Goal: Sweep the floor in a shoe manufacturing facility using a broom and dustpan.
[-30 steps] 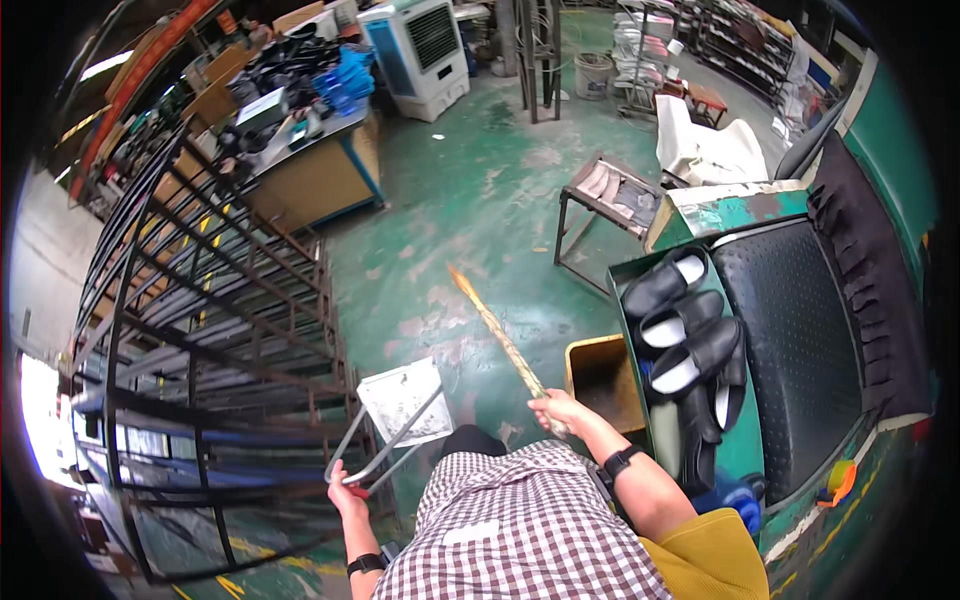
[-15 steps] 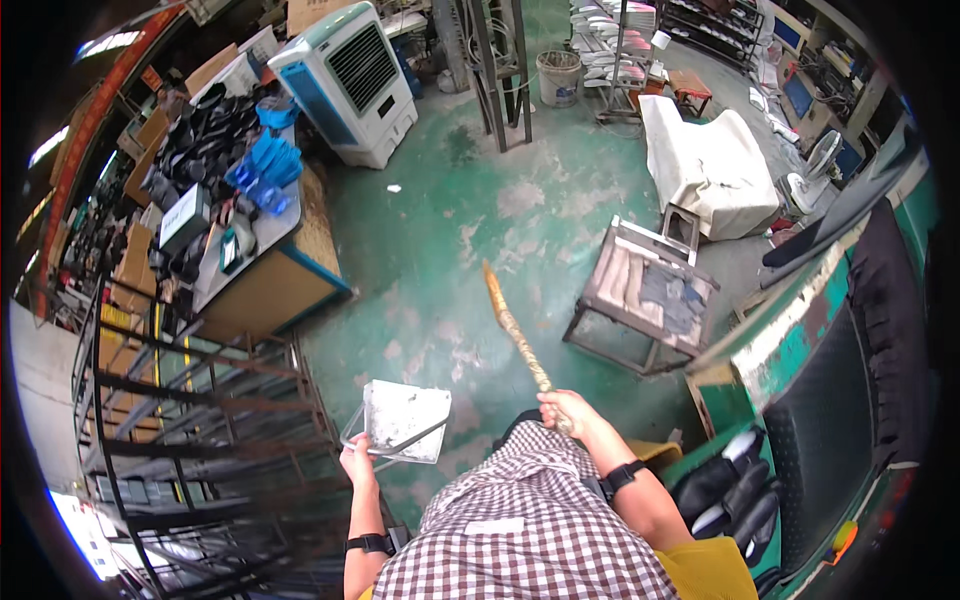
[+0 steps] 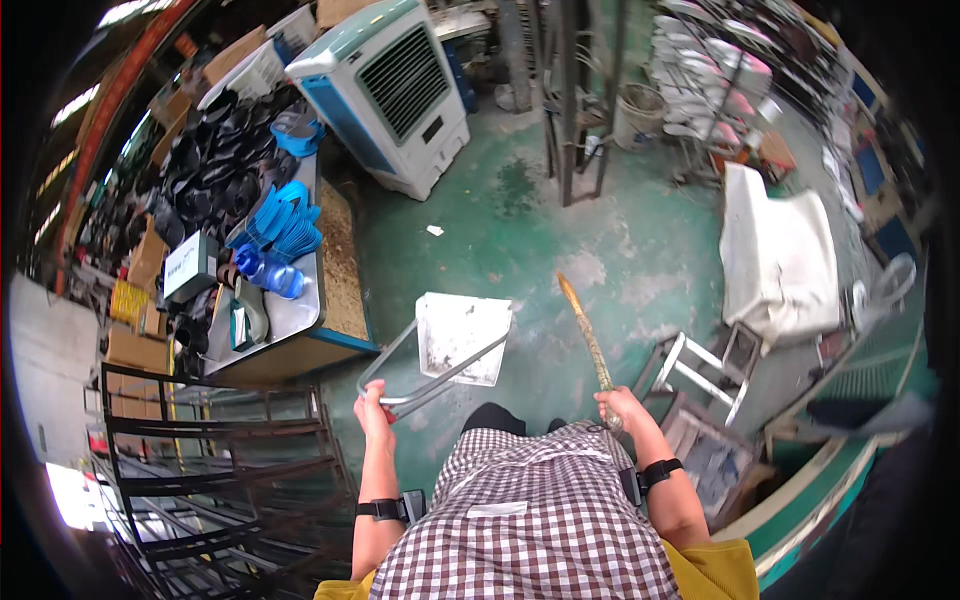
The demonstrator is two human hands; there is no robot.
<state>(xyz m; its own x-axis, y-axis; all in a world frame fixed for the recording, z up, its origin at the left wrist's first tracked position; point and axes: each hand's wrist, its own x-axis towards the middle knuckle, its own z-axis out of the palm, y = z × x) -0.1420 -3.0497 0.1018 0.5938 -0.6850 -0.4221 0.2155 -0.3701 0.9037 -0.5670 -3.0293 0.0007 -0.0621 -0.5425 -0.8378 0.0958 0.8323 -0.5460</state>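
Note:
My left hand [image 3: 375,412] is closed round the bent metal handle of a dustpan [image 3: 462,335], whose white, dirt-marked pan hangs above the green floor ahead of me. On the other side, my right hand [image 3: 622,405] grips the near end of a long, thin stick [image 3: 588,338]. It has a mottled, wrapped-looking shaft and a tapered orange-brown tip pointing forward; I cannot make out whether it is a broom. Pan and stick are apart from each other.
At left, a table [image 3: 345,352] bears dark shoe-like pieces and a blue bottle [image 3: 268,272]. Nearer stands a black metal rack [image 3: 220,432]. An air cooler [image 3: 385,95] and metal posts [image 3: 570,110] stand ahead. A cloth-covered object [image 3: 775,250] and a stool [image 3: 700,372] are on the right.
My view has swung left, so the surroundings sit further right. The dustpan has moved forward, away from my body. Both hands keep their holds.

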